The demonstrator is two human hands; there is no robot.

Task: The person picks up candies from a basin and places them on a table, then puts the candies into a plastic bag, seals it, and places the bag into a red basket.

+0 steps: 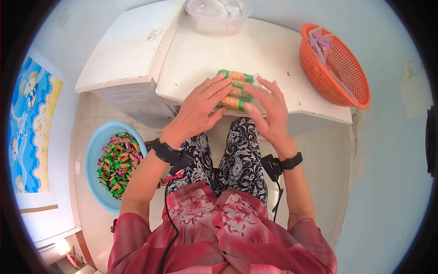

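Observation:
A clear plastic bag with several green-and-orange wrapped snack bars (236, 91) stacked in rows lies near the front edge of the white table. My left hand (199, 108) rests along the left side of the bag, fingers stretched out and touching the wrapped bars. At the bag's right side is my right hand (270, 112), its fingers spread and slightly blurred. Between the two hands the wrappers show, while the bag's sides are partly hidden under the fingers.
An orange plastic basket (310, 61) holding clear bags with purple wrappers stands at the table's right. A clear tub (219, 25) sits at the back. On the floor at left, a light blue basin (93, 176) holds many wrapped snacks. Cables hang from both wrist straps.

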